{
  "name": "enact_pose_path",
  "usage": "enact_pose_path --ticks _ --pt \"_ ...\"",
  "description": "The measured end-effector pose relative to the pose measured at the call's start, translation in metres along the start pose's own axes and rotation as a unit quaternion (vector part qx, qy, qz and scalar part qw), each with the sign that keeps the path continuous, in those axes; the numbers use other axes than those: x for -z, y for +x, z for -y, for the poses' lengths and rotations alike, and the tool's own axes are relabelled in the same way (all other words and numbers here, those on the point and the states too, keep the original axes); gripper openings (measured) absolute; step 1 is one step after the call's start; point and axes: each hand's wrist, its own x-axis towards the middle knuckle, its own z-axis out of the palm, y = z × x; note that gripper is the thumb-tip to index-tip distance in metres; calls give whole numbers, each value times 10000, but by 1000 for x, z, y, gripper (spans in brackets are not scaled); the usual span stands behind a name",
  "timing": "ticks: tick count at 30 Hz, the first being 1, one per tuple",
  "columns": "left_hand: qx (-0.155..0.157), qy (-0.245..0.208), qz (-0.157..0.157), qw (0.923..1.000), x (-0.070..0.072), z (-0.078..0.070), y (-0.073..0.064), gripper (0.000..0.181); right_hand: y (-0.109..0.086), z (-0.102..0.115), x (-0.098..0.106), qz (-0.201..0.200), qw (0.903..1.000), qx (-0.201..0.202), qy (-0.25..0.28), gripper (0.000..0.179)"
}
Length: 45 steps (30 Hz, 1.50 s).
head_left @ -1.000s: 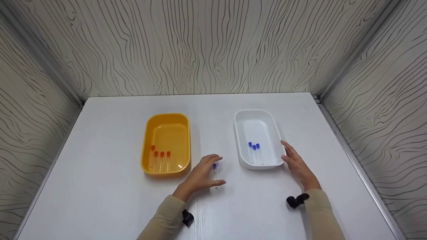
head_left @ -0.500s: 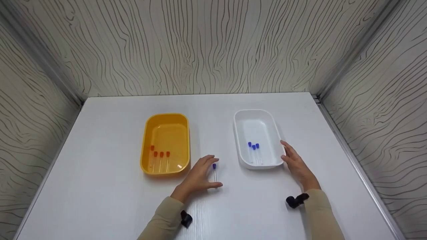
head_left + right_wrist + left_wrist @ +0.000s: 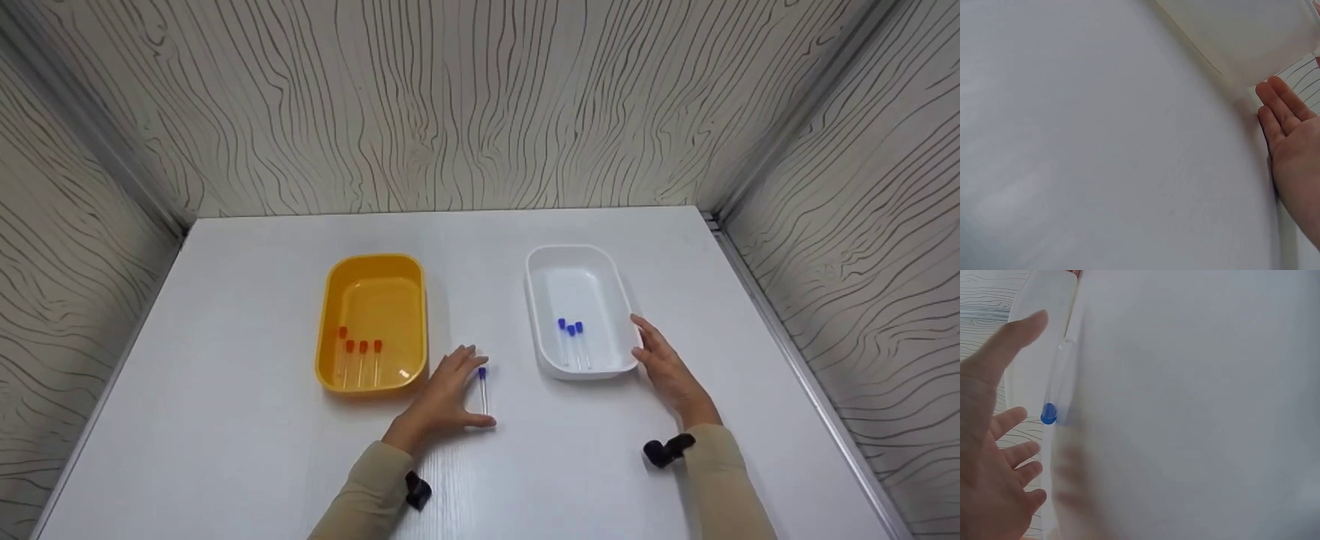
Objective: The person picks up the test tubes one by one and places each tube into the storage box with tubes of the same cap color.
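Note:
A clear test tube with a blue cap [image 3: 483, 373] lies on the white table between the two trays. Spread around it is my left hand [image 3: 439, 401], thumb near the tube's bottom end and fingers near its cap. In the left wrist view the test tube [image 3: 1058, 382] lies apart from that hand [image 3: 994, 455]. My right hand [image 3: 671, 375] rests against the near right side of the white tray [image 3: 551, 367], which holds three blue-capped test tubes [image 3: 577, 345]. The right wrist view shows its fingers [image 3: 1280, 107] straight at the tray's wall.
A yellow tray [image 3: 386, 307] stands left of the white one, with several red-capped test tubes [image 3: 363, 364] lying in its near part. Wood-patterned panels [image 3: 450, 105] rise behind the table [image 3: 225, 315] and on both sides. Each wrist carries a black camera mount [image 3: 667, 451].
My left hand has shifted slightly left and its thumb slightly nearer to me, showing more of the blue-capped tube. The right hand and both trays have stayed in place.

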Motion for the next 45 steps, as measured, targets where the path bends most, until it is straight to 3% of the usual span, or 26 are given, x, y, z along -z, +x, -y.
enact_pose_path --ticks 14,22,36,45 --pt "529 62 249 9983 -1 -3 -1 102 1 -1 0 36 9999 104 -83 62" --pt "638 82 288 9975 -4 -3 -2 106 2 -3 0 9 9998 41 -186 63" --pt "637 141 281 9975 -2 -4 0 94 2 -1 1 -26 9997 22 -242 62" --pt "152 389 179 9990 3 -3 4 94 1 0 -1 12 9999 141 4 63"
